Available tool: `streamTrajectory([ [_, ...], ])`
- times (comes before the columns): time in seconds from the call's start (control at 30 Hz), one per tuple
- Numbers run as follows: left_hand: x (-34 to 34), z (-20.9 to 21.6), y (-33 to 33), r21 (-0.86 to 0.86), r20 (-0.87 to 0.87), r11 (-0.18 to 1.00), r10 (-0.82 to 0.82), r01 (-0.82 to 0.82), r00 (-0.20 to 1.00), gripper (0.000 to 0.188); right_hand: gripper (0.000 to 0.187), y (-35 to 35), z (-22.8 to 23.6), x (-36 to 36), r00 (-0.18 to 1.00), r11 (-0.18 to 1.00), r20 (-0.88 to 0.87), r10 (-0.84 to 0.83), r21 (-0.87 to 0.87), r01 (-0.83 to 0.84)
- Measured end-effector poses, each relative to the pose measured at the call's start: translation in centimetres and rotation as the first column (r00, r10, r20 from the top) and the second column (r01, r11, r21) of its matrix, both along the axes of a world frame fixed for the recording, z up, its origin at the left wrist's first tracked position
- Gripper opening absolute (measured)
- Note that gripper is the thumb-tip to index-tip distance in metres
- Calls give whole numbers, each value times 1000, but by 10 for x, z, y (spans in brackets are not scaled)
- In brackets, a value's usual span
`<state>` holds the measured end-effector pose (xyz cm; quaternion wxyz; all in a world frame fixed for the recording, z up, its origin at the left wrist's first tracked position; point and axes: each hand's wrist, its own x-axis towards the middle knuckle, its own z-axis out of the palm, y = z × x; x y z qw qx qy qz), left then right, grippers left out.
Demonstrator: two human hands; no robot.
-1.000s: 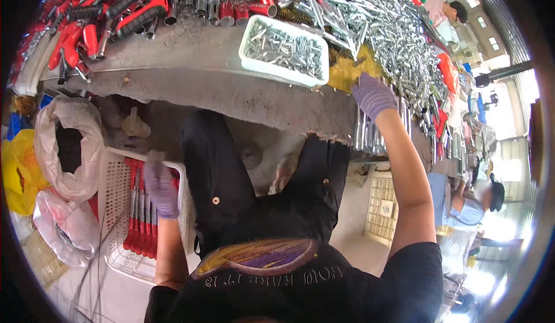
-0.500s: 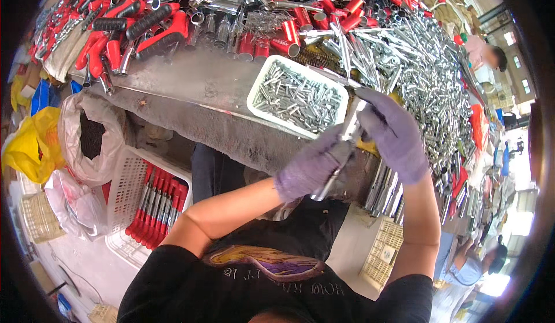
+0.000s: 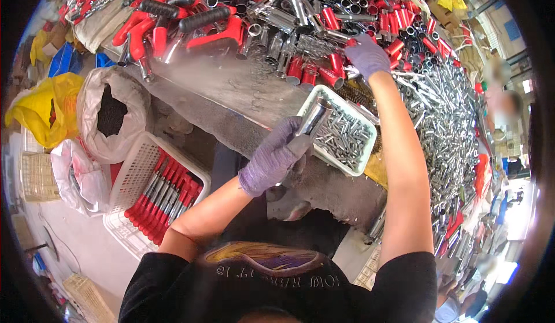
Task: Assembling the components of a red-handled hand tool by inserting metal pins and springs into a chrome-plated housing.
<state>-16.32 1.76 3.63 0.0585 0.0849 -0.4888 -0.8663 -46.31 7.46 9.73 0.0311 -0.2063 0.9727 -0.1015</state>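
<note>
My left hand [image 3: 274,152], in a purple glove, is closed around a shiny chrome metal tube [image 3: 315,119], tilted with its upper end over the rim of a white plastic tray [image 3: 366,161]. Small silver metal pins [image 3: 347,139] fill that tray. My right hand [image 3: 370,57], gloved the same, reaches far forward into the heap of red and chrome tubes. Its fingers are bent and pressed together, with a bit of red [image 3: 351,42] by their tips; whether they grip it is hidden. Red tubes [image 3: 309,75] lie close to the right wrist.
Red-and-black handles [image 3: 202,19] pile up at the far left. Loose silver parts [image 3: 445,115] heap along the right. Below the bench edge, a white basket [image 3: 118,222] holds red-handled tools [image 3: 165,198], beside a white sack [image 3: 92,120] and a yellow bag [image 3: 43,109].
My right hand has left the chrome piece near the left hand and moved far forward to the tube heap. The left hand has tilted its tube up toward the tray. The view has shifted.
</note>
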Motion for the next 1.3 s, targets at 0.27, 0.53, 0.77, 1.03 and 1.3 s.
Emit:
streamTrajectory([
  [0.27, -14, -6, -12, -233, -135, 971, -93, 60, 987, 42, 36, 86, 95, 129, 804, 733, 135, 579, -518, -441],
  [0.53, -26, 3, 4, -446, -131, 874, -276, 192, 952, 50, 39, 95, 91, 164, 735, 770, 265, 624, -372, -519],
  [0.77, -24, 14, 1, -659, -248, 752, -240, 18, 939, 68, 33, 91, 23, 79, 912, 902, -48, 406, -139, -409],
  [1.03, -20, -1, -1, -692, -413, 702, -192, -170, 890, 61, 34, 62, -8, 16, 882, 821, 267, 389, 333, -463],
  [1.3, -15, -22, -1, -519, -343, 852, -137, -66, 929, 60, 27, 96, -8, 20, 880, 878, -48, 473, 107, -466],
])
